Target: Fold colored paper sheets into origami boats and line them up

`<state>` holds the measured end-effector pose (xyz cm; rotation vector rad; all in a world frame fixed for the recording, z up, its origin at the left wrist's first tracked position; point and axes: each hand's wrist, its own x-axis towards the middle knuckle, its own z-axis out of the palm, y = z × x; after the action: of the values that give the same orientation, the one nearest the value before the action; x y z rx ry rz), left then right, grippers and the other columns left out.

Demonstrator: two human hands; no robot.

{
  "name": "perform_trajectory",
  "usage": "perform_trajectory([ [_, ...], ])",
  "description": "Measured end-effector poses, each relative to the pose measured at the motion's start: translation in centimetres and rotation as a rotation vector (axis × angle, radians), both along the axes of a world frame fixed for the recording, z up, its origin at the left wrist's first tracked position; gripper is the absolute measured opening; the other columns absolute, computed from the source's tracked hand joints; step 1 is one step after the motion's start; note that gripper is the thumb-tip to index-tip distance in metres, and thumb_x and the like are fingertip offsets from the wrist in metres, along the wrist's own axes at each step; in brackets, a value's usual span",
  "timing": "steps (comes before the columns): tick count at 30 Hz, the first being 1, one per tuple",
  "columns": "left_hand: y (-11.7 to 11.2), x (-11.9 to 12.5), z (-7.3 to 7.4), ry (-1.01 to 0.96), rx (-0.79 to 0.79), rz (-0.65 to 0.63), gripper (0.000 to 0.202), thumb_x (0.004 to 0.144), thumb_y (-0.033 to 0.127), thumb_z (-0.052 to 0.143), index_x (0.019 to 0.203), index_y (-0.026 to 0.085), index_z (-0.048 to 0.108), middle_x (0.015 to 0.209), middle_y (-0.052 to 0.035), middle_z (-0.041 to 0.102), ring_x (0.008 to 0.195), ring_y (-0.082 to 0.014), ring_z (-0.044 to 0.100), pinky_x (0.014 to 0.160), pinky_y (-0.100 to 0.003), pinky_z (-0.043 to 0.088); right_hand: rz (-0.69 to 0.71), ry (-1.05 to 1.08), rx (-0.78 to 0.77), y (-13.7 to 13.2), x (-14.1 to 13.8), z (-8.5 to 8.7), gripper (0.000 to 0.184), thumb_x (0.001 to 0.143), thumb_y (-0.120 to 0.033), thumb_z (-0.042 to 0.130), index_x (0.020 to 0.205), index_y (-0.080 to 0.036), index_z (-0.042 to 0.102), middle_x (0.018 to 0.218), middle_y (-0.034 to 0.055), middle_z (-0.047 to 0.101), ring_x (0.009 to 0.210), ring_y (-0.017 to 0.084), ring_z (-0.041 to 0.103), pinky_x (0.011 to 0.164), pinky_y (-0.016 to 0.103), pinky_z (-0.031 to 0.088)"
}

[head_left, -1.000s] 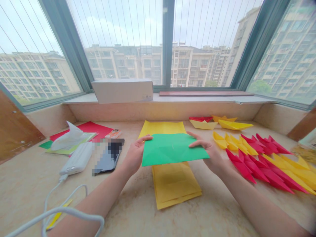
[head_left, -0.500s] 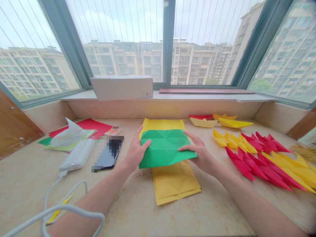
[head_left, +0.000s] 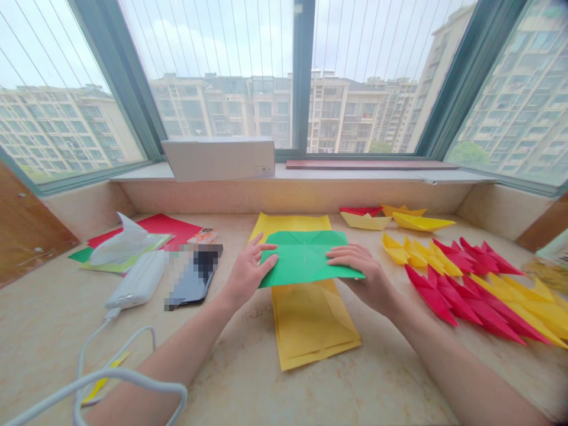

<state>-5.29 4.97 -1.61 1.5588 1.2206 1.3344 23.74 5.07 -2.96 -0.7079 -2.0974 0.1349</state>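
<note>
We see a green paper sheet [head_left: 306, 263] at the centre of the frame, held by both side edges. The left hand [head_left: 248, 272], left of centre, pinches one edge, its thumb lying on the upper face. The right hand [head_left: 366, 273], right of centre, grips the other edge with its fingers laid across the top; we cannot tell how its thumb sits, since the paper hides it. We can make out crease lines meeting near the sheet's far edge.

Behind the green paper we find a yellow sheet [head_left: 293, 223], and in the lower centre a small stack of yellow paper [head_left: 317, 328] shows below it on the worktop [head_left: 239, 378].

At the right of the frame we see yellow and red folded paper pieces standing close together in rows, among them a red piece [head_left: 430, 293]. Above these, a pale yellow paper boat [head_left: 366, 221] sits beside a bright yellow boat [head_left: 423, 223].

At the left we notice a white power bank [head_left: 135, 284] plugged into a white cable [head_left: 146, 383], with a partly pixelated phone [head_left: 202, 281] just beside it. Farther up, a white tissue [head_left: 118, 245] lies near red paper [head_left: 171, 228].
</note>
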Motion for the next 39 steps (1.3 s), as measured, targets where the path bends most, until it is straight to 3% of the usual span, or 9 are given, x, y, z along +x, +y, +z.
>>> perform_trajectory([
  [3,0.5,-0.5,-0.9,0.104,-0.022,0.023,0.039,0.076,0.043,0.072,0.105,0.017,0.071,0.156,-0.0175,0.035,0.135,-0.0335,0.049,0.112,-0.047,0.038,0.018,-0.147,-0.007,-0.2,0.2,0.5,0.012,0.09,-0.029,0.069,0.101,-0.026,0.07,0.109,0.005,0.075,0.106,0.025,0.066,0.106,0.049,0.033],
  [8,0.5,-0.7,-1.7,0.461,0.036,-0.02,0.026,0.08,0.033,0.067,0.102,0.019,0.072,0.138,-0.016,0.056,0.13,-0.0321,0.053,0.107,-0.049,0.044,0.122,-0.361,-0.295,-1.2,-0.9,0.6,0.018,0.091,-0.037,0.067,0.081,-0.024,0.072,0.086,0.0018,0.075,0.082,0.019,0.068,0.082,0.035,0.046],
  [11,0.1,-0.2,-1.9,0.637,0.141,-0.074,0.018,0.081,0.024,0.065,0.096,0.02,0.072,0.132,-0.0131,0.061,0.124,-0.0298,0.057,0.109,-0.048,0.042,0.035,-0.324,-0.523,-1.6,-2.1,-0.2,0.017,0.088,-0.04,0.068,0.092,-0.024,0.071,0.086,0.0012,0.074,0.078,0.02,0.066,0.071,0.032,0.047],
  [14,-0.1,0.2,-2.2,0.693,0.197,-0.105,0.019,0.082,0.023,0.063,0.098,0.021,0.072,0.137,-0.0123,0.057,0.127,-0.0303,0.055,0.111,-0.047,0.041,-0.078,-0.18,-0.65,-1.7,-2.9,-1.0,0.038,0.083,-0.036,0.072,0.119,-0.026,0.064,0.103,0.0036,0.074,0.091,0.023,0.068,0.078,0.035,0.051],
  [19,-0.6,0.5,-2.5,0.758,0.245,-0.148,0.024,0.087,0.029,0.06,0.106,0.02,0.071,0.145,-0.014,0.049,0.135,-0.0336,0.046,0.114,-0.049,0.036,-0.153,-0.112,-0.65,-1.1,-3.8,-2.3,0.056,0.078,-0.03,0.074,0.131,-0.026,0.057,0.12,0.0073,0.068,0.108,0.026,0.064,0.094,0.043,0.049],
  [25,-1.8,1.5,-2.3,0.887,0.244,-0.367,0.038,0.088,0.046,0.061,0.117,0.024,0.069,0.139,-0.0146,0.057,0.131,-0.0348,0.05,0.109,-0.05,0.039,-0.297,-0.232,-0.469,-0.3,-4.2,-3.7,0.056,0.076,-0.039,0.077,0.127,-0.023,0.061,0.12,0.0106,0.064,0.112,0.029,0.061,0.098,0.047,0.047],
  [32,-2.1,1.8,-2.1,0.869,0.228,-0.397,0.045,0.086,0.044,0.063,0.124,0.02,0.067,0.135,-0.0177,0.06,0.129,-0.038,0.051,0.108,-0.055,0.04,-0.329,-0.235,-0.377,-0.6,-4.0,-2.6,0.054,0.087,-0.046,0.065,0.133,-0.02,0.057,0.129,0.0135,0.065,0.123,0.032,0.056,0.105,0.053,0.039],
  [36,-2.4,1.5,-1.9,0.836,0.207,-0.381,0.044,0.084,0.042,0.065,0.124,0.021,0.067,0.138,-0.0177,0.057,0.129,-0.0378,0.052,0.106,-0.054,0.042,-0.267,-0.169,-0.467,-1.2,-3.7,-1.3,0.063,0.08,-0.037,0.071,0.138,-0.022,0.053,0.109,0.0083,0.072,0.098,0.026,0.067,0.089,0.044,0.05],
  [39,-2.5,1.3,-1.7,0.835,0.213,-0.396,0.043,0.085,0.04,0.064,0.123,0.022,0.067,0.136,-0.0164,0.059,0.129,-0.0364,0.051,0.107,-0.052,0.043,-0.248,-0.099,-0.563,-1.2,-3.3,-1.1,0.054,0.084,-0.039,0.067,0.134,-0.021,0.057,0.094,0.0053,0.072,0.08,0.022,0.068,0.076,0.037,0.053],
])
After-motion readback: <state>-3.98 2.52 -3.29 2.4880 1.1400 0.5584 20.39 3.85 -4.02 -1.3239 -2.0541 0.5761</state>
